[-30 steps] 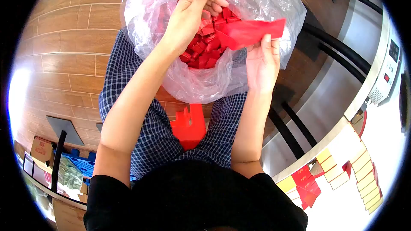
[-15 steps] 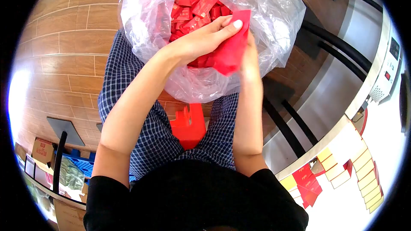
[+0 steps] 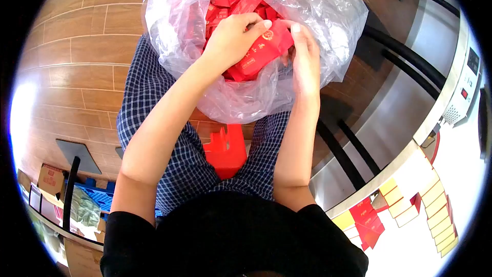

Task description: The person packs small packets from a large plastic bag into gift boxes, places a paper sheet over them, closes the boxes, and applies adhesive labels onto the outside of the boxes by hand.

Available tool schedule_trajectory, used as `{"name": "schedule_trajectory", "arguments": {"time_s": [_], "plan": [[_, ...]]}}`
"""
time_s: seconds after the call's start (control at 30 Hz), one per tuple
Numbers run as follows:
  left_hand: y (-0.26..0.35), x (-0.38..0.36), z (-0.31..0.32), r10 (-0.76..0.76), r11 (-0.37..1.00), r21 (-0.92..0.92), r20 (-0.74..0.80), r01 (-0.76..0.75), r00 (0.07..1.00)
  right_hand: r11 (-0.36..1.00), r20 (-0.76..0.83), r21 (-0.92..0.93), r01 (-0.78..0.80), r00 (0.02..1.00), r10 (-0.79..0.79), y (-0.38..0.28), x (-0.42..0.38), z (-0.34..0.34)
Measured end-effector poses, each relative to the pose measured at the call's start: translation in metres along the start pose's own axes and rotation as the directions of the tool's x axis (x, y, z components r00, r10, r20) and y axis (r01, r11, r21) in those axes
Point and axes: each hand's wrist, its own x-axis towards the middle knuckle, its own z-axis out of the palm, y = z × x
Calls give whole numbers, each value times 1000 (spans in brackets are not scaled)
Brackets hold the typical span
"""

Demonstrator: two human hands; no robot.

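Observation:
Both hands hold one red packet with gold print point(image 3: 262, 50), a round gold emblem near its upper end. My left hand point(image 3: 233, 38) pinches its upper left side between thumb and fingers. At its right end, my right hand point(image 3: 306, 56) grips it with the thumb uppermost; some of those fingers are hidden. Beneath them a large clear plastic bag point(image 3: 171, 25) stands open between the knees. Inside lie many small red packets point(image 3: 247, 4), partly covered by the hands and the held packet.
A red plastic stool point(image 3: 225, 156) shows between the legs. On the right, a white table point(image 3: 405, 241) carries red packets point(image 3: 366, 220), rows of yellow-edged pieces point(image 3: 438, 210) and a white machine with a red switch point(image 3: 464, 92). Black table legs point(image 3: 341, 154) stand beside the bag. Cardboard boxes point(image 3: 51, 179) are lower left.
The red packet has turned so its gold-printed face shows and it lies flatter. My right hand has come up and right to its right end; my left hand has shifted slightly left.

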Motion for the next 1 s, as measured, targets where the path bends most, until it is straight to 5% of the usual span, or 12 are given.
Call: {"name": "schedule_trajectory", "arguments": {"time_s": [0.13, 0.2, 0.23, 0.3, 0.4, 0.47, 0.57, 0.63, 0.67, 0.73, 0.8, 1.0], "plan": [[-2, -2, -9, 33, 998, 58, 77, -38, 997, 999, 244, 7, -43, 969, 40, 1, -3, -11], [-12, 1, -16, 190, 982, -20, 113, -189, 975, 992, 301, 43, -118, 948, 100, 8, -3, -15], [-13, 9, -28, 113, 988, -130, 213, -86, 970, 992, 299, 41, -119, 949, 101, 15, -3, -16], [3, 5, -49, -190, 796, -513, 290, 320, 938, 852, 269, 416, -317, 938, 217, 37, -3, -17], [9, 0, -38, -204, 774, -589, 115, 232, 972, 670, 169, 664, -332, 939, 299, 69, -8, 3], [1, -9, -26, -39, 950, -301, 136, 78, 990, 643, 128, 696, -319, 937, 325, 82, -11, 28], [-8, -6, -15, 143, 989, -39, -30, -144, 989, 802, 137, 512, -306, 951, 276, 69, -11, 68], [-12, 4, -25, -189, 957, -257, -211, 132, 959, 935, -7, 345, -88, 995, 97, 97, 25, 92], [-8, 7, -27, -251, 938, -319, -362, 134, 898, 968, -105, 206, -140, 981, 164, 110, 48, 96], [-8, 9, -24, -308, 901, -406, -347, 154, 886, 999, -256, -32, -43, 966, 34, 224, 132, 90], [-12, 11, -20, -444, 836, -467, -270, 287, 854, 918, -405, -304, -253, 907, 116, 214, 157, 92], [-4, 13, -19, -621, 504, -811, -102, 296, 777, 813, -269, -456, -362, 927, 262, 221, 198, 89]]}}
